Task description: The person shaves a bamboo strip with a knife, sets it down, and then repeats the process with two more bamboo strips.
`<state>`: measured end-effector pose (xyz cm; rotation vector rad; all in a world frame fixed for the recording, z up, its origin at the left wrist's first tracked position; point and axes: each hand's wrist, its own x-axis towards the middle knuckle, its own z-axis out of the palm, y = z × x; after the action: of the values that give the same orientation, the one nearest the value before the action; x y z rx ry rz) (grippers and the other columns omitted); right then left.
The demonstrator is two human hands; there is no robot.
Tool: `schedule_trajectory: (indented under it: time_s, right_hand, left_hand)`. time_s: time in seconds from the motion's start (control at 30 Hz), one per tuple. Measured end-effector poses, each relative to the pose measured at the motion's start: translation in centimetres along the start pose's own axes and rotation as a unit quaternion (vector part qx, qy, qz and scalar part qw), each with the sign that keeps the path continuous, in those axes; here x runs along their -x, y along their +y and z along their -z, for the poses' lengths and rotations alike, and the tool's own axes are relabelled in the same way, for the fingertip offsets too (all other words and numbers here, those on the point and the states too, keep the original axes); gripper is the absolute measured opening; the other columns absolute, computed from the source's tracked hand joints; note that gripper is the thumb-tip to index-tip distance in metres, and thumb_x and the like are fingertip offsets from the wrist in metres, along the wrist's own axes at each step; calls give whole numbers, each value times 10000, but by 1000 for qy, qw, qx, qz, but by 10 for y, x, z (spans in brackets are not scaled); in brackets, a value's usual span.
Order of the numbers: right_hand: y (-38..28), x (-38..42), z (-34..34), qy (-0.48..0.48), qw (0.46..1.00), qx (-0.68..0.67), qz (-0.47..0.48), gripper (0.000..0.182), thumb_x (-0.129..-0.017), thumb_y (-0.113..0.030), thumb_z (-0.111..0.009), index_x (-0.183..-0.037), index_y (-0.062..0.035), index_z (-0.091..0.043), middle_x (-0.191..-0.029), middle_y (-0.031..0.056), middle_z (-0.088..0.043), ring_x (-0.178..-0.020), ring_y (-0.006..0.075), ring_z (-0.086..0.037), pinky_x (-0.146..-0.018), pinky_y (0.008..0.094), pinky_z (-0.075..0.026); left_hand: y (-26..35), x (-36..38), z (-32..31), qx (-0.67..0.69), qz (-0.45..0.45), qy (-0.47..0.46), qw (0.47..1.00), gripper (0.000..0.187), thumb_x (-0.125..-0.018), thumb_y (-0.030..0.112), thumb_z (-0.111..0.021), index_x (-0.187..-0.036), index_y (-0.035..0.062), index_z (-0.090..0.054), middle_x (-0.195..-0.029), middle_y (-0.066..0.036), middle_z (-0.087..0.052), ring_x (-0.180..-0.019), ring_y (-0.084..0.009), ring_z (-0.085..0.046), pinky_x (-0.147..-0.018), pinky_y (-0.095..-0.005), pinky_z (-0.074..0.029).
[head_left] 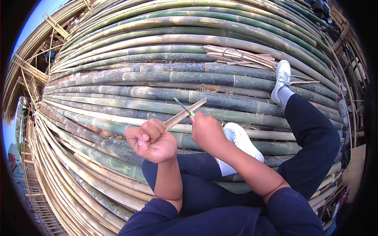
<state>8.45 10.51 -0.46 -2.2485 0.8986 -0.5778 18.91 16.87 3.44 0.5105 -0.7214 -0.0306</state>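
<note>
My left hand (151,141) is closed around the lower end of a flat bamboo strip (185,114), which points up and to the right. A knife (182,106) with a thin blade and a bit of green at its handle is gripped in my right hand (206,131). Its blade crosses the strip near the upper end, and the two look to be touching. My right fingers hide most of the handle. The strip's lower end disappears inside my left fist.
Long bamboo poles (165,92) lie side by side beneath me. A bundle of split bamboo strips (240,55) rests on them beyond my right hand. My white shoes (282,76) are on the poles. Thinner bamboo poles (59,165) lie at the left.
</note>
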Motion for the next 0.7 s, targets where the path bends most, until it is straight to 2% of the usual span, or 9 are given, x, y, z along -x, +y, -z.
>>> schedule_trajectory:
  time_s: [0.07, 0.13, 0.27, 0.37, 0.57, 0.63, 0.7]
  right_hand:
    - [-26, 10, 7, -21, 1000, -15, 10, 218, -943, -133, -492, -807, 36, -479, -585, 247, -586, -555, 420, -620, -498, 493, -494]
    - [-33, 14, 3, -14, 997, -67, 20, 208, -940, -136, -499, -828, 38, -473, -586, 253, -583, -558, 435, -613, -484, 503, -482]
    - [4, -2, -31, 21, 998, -57, 13, 190, -938, -132, -501, -848, 32, -471, -590, 257, -582, -564, 447, -608, -492, 514, -480]
    - [10, -11, -34, 24, 998, -41, 47, 187, -940, -141, -497, -869, 32, -480, -609, 253, -593, -584, 453, -611, -524, 526, -490]
    - [13, -18, -40, -34, 998, 41, 28, 222, -947, -176, -479, -905, 39, -508, -677, 249, -624, -660, 445, -633, -591, 524, -512]
    - [36, -22, -52, -14, 999, 39, -6, 216, -944, -163, -486, -851, 33, -486, -669, 275, -600, -650, 477, -600, -576, 559, -473]
    - [46, -27, -55, -14, 999, 38, 13, 217, -947, -169, -480, -861, 30, -492, -678, 268, -609, -653, 471, -607, -581, 558, -480]
  left_hand:
    - [0, 3, -2, 4, 1, -35, 999, 130, -865, 161, -405, -784, 82, -339, -472, 3, -248, -436, -87, -179, -419, -271, -180]
    - [1, 5, -3, -3, -1, -20, 1000, 129, -863, 161, -404, -784, 82, -339, -472, 5, -246, -436, -86, -179, -420, -268, -179]
    - [2, 1, -1, -19, -1, 15, 1000, 118, -854, 164, -400, -793, 83, -338, -481, 12, -237, -436, -80, -174, -422, -257, -172]
    - [1, -6, 6, -15, -8, 46, 999, 107, -848, 168, -393, -806, 87, -336, -483, 13, -233, -432, -76, -170, -421, -251, -168]
    - [4, -9, 13, -39, -2, 82, 996, 112, -847, 188, -381, -812, 90, -337, -486, 12, -229, -424, -75, -166, -418, -249, -166]
    - [6, -4, 12, -37, -2, 70, 997, 110, -846, 186, -378, -810, 90, -341, -485, 10, -228, -424, -76, -166, -418, -248, -166]
    - [6, -5, 13, -34, -1, 59, 998, 107, -846, 185, -375, -807, 90, -344, -485, 9, -228, -424, -77, -166, -417, -248, -166]
